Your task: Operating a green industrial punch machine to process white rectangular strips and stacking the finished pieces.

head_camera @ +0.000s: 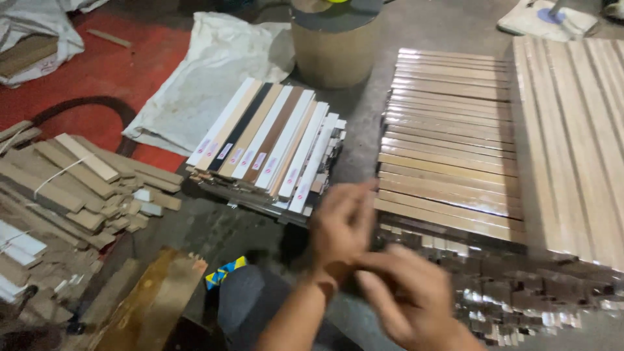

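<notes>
My left hand (341, 227) and my right hand (406, 292) come together low in the middle of the head view, both blurred by motion. Their fingers overlap near the front edge of a stack of long tan wooden strips (448, 162). Whether either hand holds anything I cannot tell. Just left of my left hand lies a stack of mixed strips (266, 140) in white, brown and dark colours, each with a small label at its near end.
Wider pale wooden slats (572, 130) lie at the right. A cardboard drum (335, 49) stands at the back. White sacks (208, 78) lie on the red floor. A heap of short wood offcuts (71, 188) sits at the left. Brown boards (149, 299) lie near my knee.
</notes>
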